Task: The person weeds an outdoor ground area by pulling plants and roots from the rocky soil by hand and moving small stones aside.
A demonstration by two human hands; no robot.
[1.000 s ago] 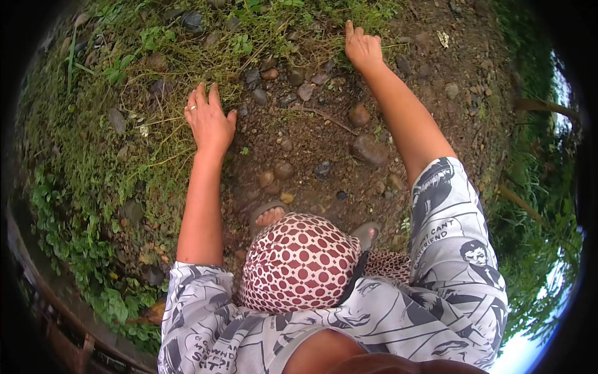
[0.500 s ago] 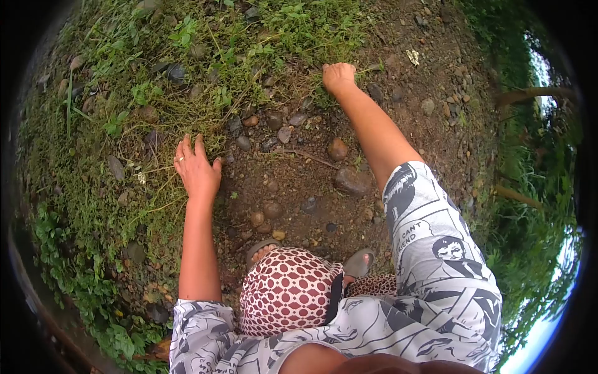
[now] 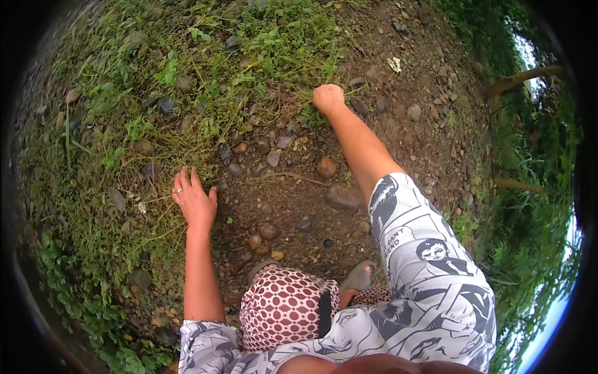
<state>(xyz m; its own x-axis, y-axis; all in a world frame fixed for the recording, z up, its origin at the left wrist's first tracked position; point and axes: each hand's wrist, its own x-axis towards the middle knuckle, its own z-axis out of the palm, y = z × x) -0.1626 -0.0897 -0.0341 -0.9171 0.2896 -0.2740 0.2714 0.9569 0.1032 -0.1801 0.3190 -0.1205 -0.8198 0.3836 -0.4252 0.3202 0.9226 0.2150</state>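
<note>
Stony brown soil (image 3: 283, 212) spread before our sandals (image 3: 355, 275), and low green plants (image 3: 268, 53) grew thickly ahead and to the left; much of that growth seemed yet rooted, though we could not tell how much had been done. We had our right hand (image 3: 328, 98) closed in a fist at the plants' edge, any stems inside hidden, while our left hand (image 3: 195, 202) lay with fingers spread over thin stems, gripping nothing visible.
</note>
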